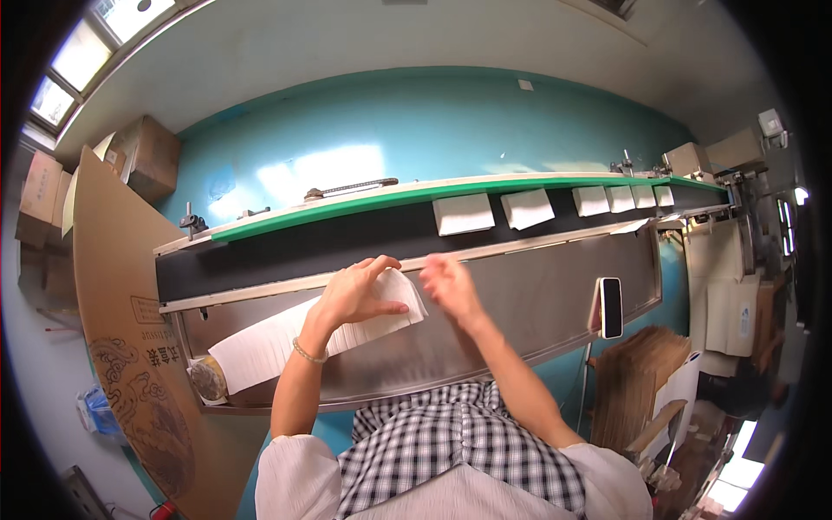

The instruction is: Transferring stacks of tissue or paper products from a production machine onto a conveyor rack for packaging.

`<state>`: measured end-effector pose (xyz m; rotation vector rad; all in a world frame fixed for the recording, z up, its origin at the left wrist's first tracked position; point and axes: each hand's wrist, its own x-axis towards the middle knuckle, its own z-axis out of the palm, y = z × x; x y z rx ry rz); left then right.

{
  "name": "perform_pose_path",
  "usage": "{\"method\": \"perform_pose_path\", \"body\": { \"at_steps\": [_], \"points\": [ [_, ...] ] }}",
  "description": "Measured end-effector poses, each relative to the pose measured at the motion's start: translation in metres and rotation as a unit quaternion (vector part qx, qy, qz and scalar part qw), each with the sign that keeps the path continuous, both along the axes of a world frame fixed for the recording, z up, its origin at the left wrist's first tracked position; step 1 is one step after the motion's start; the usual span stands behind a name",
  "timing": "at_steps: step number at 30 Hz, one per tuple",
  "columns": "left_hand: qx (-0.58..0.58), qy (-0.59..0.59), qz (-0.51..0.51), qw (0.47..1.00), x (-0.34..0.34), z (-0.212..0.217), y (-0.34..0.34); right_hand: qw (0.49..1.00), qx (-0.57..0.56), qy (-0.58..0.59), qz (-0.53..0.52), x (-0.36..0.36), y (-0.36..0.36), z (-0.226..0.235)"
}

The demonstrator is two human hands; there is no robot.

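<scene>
A long row of stacked white folded tissues (269, 345) lies slanting across the metal tray. My left hand (355, 299) spans its right end, with the thumb on the near side and the fingers curled over the far side. Just right of that end, my right hand (449, 284) is raised and smeared by motion. Its fingers look bent, but whether anything is in them does not show. Behind both hands, a black conveyor belt (347, 243) carries several white tissue packs, among them a large pack (464, 215) and another pack (528, 209).
A brown rough block (207, 380) stands at the row's left end. The metal tray (520, 299) has a phone (611, 308) at its right edge. A green rail (329, 213) runs behind the belt. Large cardboard (130, 269) stands at left; stacked brown cardboard sheets (633, 373) are at right.
</scene>
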<state>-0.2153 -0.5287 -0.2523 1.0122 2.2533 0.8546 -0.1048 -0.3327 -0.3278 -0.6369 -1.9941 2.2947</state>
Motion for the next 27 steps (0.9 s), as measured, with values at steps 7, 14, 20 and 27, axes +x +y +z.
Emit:
{"method": "perform_pose_path", "body": {
  "at_steps": [7,14,20,27],
  "points": [
    [-0.002,0.042,0.001,0.999,0.009,0.009,-0.013,0.995,-0.065,-0.066,0.034,0.016,-0.024,0.013],
    [-0.003,0.023,0.007,1.0,0.007,0.011,-0.011,0.991,-0.114,-0.059,-0.033,-0.012,0.009,0.015],
    [-0.017,-0.005,0.012,1.0,0.005,0.001,-0.017,0.996,0.038,-0.042,0.064,-0.001,-0.033,0.024],
    [-0.028,0.022,0.017,0.999,0.007,0.009,-0.031,0.994,-0.018,-0.094,0.045,0.008,-0.041,0.02]
  ]
}}
